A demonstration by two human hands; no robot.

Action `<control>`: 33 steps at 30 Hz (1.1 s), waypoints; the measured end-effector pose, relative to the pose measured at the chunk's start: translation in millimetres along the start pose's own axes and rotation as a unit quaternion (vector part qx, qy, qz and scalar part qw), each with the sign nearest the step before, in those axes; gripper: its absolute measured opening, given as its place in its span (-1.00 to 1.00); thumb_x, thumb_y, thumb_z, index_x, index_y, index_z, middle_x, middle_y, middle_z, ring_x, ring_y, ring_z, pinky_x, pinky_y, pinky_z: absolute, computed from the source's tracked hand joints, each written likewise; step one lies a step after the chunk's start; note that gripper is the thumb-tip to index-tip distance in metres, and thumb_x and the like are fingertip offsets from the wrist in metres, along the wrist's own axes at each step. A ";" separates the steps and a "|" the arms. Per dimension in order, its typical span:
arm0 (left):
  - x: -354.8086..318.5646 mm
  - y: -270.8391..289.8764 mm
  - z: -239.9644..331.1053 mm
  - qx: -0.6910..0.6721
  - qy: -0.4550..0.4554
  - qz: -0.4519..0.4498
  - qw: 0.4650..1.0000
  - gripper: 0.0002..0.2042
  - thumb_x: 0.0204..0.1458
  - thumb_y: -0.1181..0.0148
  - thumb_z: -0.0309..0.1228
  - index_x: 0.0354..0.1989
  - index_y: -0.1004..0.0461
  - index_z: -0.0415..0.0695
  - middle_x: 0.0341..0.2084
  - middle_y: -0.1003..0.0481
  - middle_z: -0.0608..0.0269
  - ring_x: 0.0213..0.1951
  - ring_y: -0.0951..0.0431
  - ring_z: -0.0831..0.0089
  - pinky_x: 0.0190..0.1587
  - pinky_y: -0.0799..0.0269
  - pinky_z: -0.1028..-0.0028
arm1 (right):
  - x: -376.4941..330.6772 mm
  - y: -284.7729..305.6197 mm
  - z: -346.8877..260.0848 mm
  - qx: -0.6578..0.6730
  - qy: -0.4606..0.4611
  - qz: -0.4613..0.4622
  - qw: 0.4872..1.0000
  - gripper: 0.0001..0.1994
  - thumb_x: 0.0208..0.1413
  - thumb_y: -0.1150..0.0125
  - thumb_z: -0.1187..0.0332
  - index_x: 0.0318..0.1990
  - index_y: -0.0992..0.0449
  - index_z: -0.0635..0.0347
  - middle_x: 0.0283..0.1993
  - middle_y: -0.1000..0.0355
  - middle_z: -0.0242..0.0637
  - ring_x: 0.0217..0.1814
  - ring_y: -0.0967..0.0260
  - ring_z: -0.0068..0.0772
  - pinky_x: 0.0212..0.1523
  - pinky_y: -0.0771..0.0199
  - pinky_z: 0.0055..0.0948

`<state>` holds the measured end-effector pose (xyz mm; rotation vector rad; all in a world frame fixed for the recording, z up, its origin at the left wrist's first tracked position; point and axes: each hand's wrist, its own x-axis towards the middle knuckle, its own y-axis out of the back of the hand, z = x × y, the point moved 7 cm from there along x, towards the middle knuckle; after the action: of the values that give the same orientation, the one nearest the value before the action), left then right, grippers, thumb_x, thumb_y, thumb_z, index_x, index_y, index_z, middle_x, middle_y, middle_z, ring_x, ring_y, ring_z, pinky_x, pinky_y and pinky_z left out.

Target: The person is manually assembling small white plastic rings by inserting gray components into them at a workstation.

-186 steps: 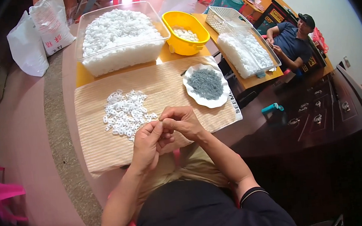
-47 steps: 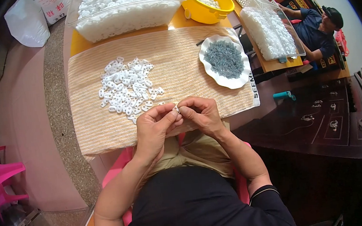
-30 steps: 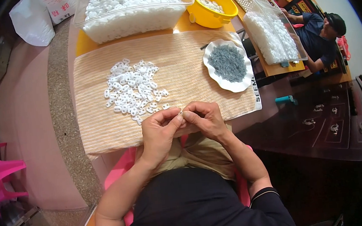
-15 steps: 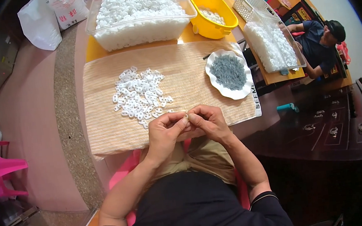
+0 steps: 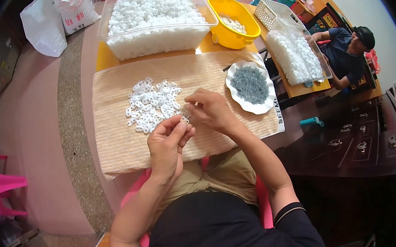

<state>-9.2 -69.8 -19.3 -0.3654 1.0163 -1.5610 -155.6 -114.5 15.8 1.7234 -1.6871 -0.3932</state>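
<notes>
A small white plastic piece with holes [image 5: 185, 119] is pinched between the thumb and fingers of my left hand [image 5: 167, 140]. Just right of it is my right hand [image 5: 212, 111], its fingers curled together beside the piece. Whatever the right fingers hold is too small to make out. Several similar white pieces [image 5: 151, 104] lie in a loose pile on the striped beige cloth [image 5: 119, 145], beyond my left hand. To the right, a white scalloped plate [image 5: 257, 109] carries a heap of small thin grey pieces [image 5: 249, 85].
At the back of the table stand a clear bin [image 5: 152, 47] heaped with white pieces and a yellow tub [image 5: 233, 39] with pale pieces inside. Another filled clear bin [image 5: 308, 80] is at the right, near a seated person [image 5: 343, 52]. A pink stool [image 5: 3, 180] stands at far left.
My hands were together near the cloth's front edge. Both have moved forward and left toward the pile, and the right hand has come apart from the left. The view has shifted slightly.
</notes>
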 end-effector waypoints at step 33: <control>4.4 3.1 14.0 0.000 -0.023 0.028 0.999 -0.83 0.07 -0.16 -0.58 -0.16 -0.42 -0.25 -0.38 -0.49 0.21 -0.35 -0.55 0.48 -0.22 -0.59 0.51 | 17.3 -31.3 -10.8 -0.166 -0.030 -0.146 0.975 -0.85 -0.07 -0.15 0.35 -0.33 -0.47 0.18 -0.31 -0.46 -0.17 -0.21 -0.43 -0.07 -0.24 -0.40 -0.20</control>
<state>1.6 -79.3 -15.0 -0.3680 0.9843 -1.4958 -123.1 -130.7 7.5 1.7184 -1.3155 -0.8208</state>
